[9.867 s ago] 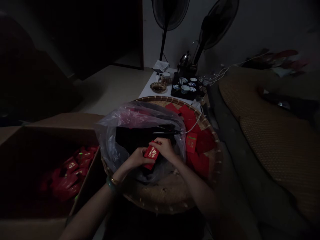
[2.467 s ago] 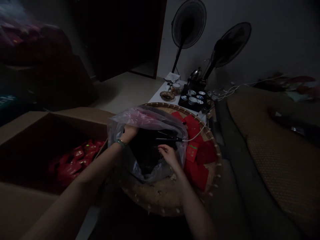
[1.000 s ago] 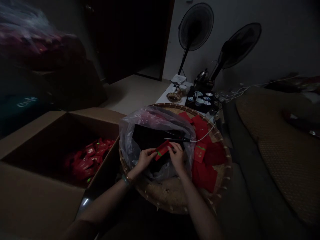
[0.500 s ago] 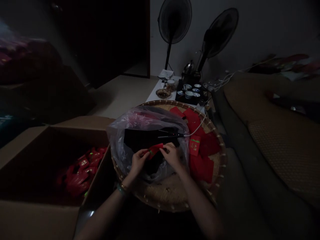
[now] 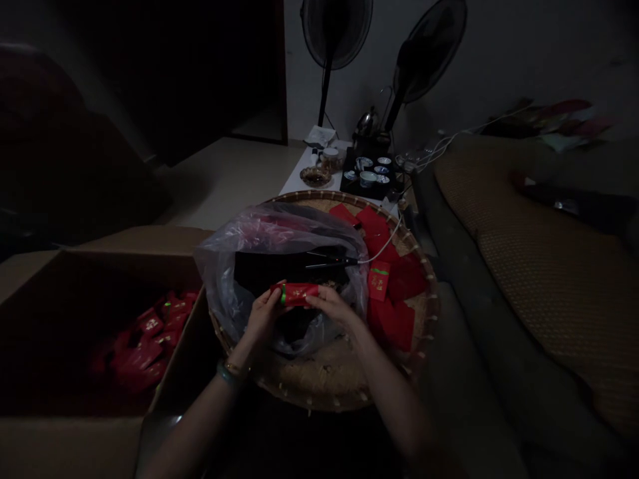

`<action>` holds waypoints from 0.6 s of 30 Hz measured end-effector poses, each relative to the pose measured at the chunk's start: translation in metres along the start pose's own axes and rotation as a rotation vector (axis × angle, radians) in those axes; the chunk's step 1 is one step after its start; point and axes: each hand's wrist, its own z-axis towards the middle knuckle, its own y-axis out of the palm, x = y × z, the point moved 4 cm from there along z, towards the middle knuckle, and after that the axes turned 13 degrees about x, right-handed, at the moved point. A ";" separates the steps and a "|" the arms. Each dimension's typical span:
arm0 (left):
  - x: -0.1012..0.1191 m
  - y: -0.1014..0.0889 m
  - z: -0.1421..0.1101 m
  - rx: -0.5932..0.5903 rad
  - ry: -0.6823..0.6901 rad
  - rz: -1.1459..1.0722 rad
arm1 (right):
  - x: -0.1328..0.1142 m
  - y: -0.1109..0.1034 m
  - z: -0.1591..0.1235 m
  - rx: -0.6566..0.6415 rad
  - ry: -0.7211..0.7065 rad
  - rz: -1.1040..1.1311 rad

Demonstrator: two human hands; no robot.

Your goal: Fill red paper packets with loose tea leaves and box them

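My left hand [image 5: 263,313] and my right hand [image 5: 330,305] both grip one small red packet [image 5: 298,293] with gold print and a green band, held level over the mouth of a clear plastic bag [image 5: 224,266] with dark contents. The bag lies on a round woven bamboo tray [image 5: 324,376]. My left hand pinches the packet's left end and my right hand its right end. A dark clamp tool with a white cord [image 5: 332,262] lies across the bag just behind the packet.
Flat red packets [image 5: 392,279] are spread on the tray's right side. An open cardboard box [image 5: 100,319] at the left holds several filled red packets [image 5: 144,339]. A tea set on a low table [image 5: 369,173] and two standing fans [image 5: 334,33] are behind; a woven mat [image 5: 549,266] lies at right.
Earlier my left hand reached into the bag. Both hands then took up a red packet, which now sits level between them instead of tilted. The view has shifted slightly.
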 end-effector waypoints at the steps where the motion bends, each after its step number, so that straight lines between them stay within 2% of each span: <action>1: 0.000 0.001 -0.001 -0.024 -0.021 -0.005 | 0.003 0.001 -0.001 -0.019 0.068 0.055; 4: 0.001 0.001 -0.002 -0.061 -0.058 -0.007 | 0.011 0.002 -0.003 -0.012 0.196 0.181; 10: 0.002 -0.003 0.001 -0.013 -0.004 -0.033 | 0.010 0.004 0.000 0.029 0.157 0.310; 14: -0.004 -0.004 0.005 -0.055 0.019 0.031 | 0.006 0.006 -0.002 -0.042 0.204 0.380; 16: -0.003 -0.009 0.007 -0.037 0.110 0.156 | 0.005 0.009 -0.004 -0.093 0.236 0.370; 18: 0.006 -0.013 0.004 0.017 0.351 0.377 | 0.004 0.011 -0.004 -0.121 0.253 0.360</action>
